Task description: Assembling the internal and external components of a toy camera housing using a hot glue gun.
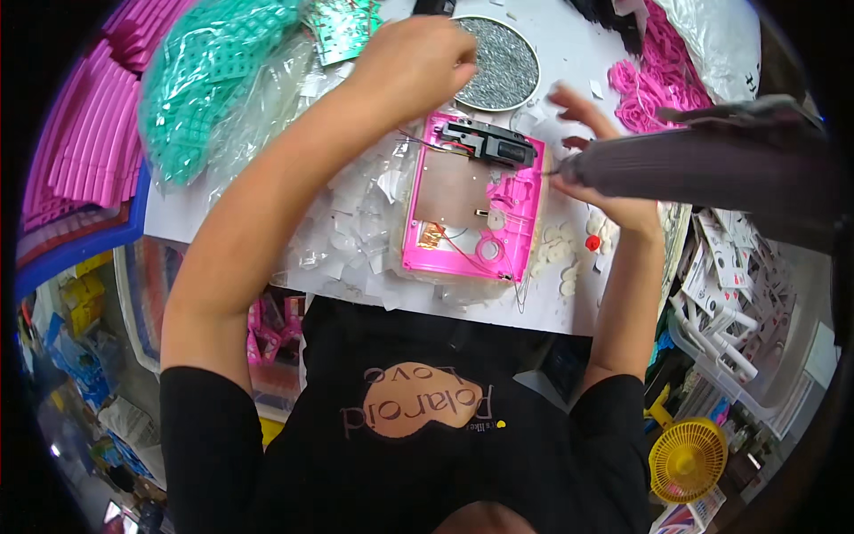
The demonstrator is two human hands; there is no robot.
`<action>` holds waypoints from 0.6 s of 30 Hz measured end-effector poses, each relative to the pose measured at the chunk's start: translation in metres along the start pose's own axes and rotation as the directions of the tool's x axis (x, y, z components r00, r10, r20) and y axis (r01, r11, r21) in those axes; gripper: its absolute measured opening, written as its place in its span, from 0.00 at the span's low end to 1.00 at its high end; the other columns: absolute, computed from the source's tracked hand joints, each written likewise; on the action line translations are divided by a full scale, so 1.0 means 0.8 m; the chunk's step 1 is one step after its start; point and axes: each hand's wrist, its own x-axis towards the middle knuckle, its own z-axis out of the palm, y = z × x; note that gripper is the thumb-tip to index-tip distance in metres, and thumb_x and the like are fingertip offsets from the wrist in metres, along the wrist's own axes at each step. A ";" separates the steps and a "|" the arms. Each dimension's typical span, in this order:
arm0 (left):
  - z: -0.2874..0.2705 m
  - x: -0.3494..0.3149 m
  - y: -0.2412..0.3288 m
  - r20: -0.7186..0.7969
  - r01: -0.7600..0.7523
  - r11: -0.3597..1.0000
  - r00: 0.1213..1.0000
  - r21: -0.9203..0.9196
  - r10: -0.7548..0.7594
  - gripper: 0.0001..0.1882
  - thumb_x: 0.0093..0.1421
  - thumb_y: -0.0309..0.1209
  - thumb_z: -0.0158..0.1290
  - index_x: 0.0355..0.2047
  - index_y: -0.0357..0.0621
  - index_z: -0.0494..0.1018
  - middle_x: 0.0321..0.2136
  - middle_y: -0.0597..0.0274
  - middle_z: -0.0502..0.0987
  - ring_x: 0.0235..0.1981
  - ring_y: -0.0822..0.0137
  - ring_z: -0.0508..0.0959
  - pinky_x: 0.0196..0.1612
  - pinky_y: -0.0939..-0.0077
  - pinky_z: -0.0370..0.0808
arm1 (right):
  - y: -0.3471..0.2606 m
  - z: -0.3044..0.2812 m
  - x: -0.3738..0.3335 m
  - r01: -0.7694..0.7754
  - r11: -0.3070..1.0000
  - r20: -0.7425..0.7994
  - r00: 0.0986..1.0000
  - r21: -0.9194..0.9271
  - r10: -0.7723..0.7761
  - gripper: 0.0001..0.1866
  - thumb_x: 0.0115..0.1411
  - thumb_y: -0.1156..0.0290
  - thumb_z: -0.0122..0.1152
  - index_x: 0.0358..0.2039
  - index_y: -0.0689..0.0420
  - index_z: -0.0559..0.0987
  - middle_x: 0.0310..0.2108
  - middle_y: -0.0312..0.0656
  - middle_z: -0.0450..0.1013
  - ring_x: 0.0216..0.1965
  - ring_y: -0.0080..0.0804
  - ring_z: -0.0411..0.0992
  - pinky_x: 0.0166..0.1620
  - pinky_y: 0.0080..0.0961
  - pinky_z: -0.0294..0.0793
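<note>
A pink plastic housing (520, 200) lies in the middle of the table, with a black mechanism (489, 142), thin wires and a small coppery piece inside. Above its far edge, at the rim of a round dish of small metal screws (507, 67), is my left hand (422, 67), fingers curled together; whatever they pinch is hidden. To the right of the housing, my right hand (609, 178) has its fingers spread. A dark electric screwdriver (694, 165) crosses in front of this palm, its tip pointing at the housing, and hides part of the hand.
Clear plastic bags, one with green parts (209, 80), and green circuit boards (342, 31) lie at the far left. Pink strips (98, 151) fill a blue-rimmed crate. Pink cords (658, 84) lie far right. A bin (756, 392) of white parts and a yellow fan (688, 460) stand right.
</note>
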 end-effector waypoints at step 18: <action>-0.007 -0.008 0.036 0.075 -0.155 0.964 0.982 -0.216 0.175 0.08 0.57 0.36 0.62 0.32 0.49 0.79 0.30 0.64 0.78 0.36 0.57 0.79 0.48 0.56 0.67 | -0.101 0.000 0.060 0.402 0.775 -0.197 0.915 0.487 -0.351 0.37 0.65 0.77 0.60 0.72 0.53 0.57 0.39 0.47 0.76 0.40 0.42 0.77 0.50 0.52 0.78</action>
